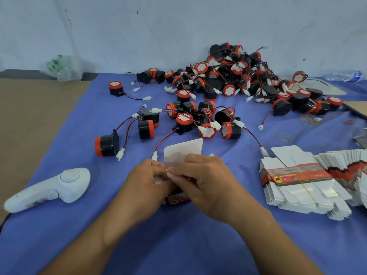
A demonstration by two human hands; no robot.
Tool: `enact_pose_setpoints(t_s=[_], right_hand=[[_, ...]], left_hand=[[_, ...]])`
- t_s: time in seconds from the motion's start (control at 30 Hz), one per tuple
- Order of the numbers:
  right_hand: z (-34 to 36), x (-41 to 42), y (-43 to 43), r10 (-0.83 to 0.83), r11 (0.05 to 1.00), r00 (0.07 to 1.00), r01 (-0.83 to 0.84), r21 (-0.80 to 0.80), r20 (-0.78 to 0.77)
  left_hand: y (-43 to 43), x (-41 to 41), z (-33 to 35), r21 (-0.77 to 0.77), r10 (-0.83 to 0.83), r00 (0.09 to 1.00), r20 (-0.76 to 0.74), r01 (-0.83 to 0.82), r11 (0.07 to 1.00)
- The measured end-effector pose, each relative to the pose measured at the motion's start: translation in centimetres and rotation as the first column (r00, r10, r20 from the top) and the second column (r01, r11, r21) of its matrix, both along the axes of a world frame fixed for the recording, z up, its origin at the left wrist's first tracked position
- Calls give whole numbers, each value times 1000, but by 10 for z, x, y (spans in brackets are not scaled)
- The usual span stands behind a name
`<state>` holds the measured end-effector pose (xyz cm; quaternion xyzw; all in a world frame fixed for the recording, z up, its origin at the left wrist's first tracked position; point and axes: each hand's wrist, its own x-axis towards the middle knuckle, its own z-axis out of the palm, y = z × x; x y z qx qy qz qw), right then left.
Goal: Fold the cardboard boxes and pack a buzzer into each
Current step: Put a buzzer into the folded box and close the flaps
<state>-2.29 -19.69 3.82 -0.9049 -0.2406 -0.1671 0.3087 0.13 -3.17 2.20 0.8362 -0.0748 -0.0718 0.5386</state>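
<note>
A small cardboard box (183, 150), white inside with a red printed outside, sits between both hands near the table's front middle. Its white flap stands up past my fingers. My left hand (147, 183) and my right hand (200, 179) both pinch the box, fingertips meeting over it. Black-and-orange buzzers (228, 76) with red and black wires and white plugs lie heaped at the back right. Several looser buzzers (186, 121) lie just beyond the box. Flat unfolded boxes (296, 181), bound with a rubber band, are stacked at the right.
A white handheld controller (57, 187) lies at the left on the blue cloth (178, 245). Rubber bands (282, 136) lie at the right. A plastic bottle (343, 75) and a crumpled plastic bag (63, 68) rest against the back wall. Brown board (29, 116) covers the left.
</note>
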Motion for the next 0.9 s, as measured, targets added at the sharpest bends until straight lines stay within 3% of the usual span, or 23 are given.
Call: enact_pose_setpoints(t_s=[0.1, 0.27, 0.4, 0.53, 0.77, 0.9], right_hand=[[-1, -1, 13, -58, 998, 997, 58, -15, -47], [-3, -1, 18, -139, 989, 981, 145, 32, -138], [-1, 1, 20, -172, 984, 963, 178, 7, -207], [0, 0, 20, -170, 985, 965, 158, -73, -201], [-10, -4, 18, -223, 965, 974, 218, -144, -24], [-5, -5, 15, -229, 945, 966, 191, -266, -120]], left_hand=[[-2, -2, -1, -151, 78, 994, -71, -88, 985], [-7, -5, -4, -233, 144, 988, -52, -153, 960], [-5, -5, -1, -268, 31, 999, -19, -35, 963], [-1, 1, 0, -361, -58, 995, -85, 24, 932], [3, 6, -11, -61, -7, 988, 157, 17, 998], [3, 8, -9, 58, 12, 962, 272, -29, 998]])
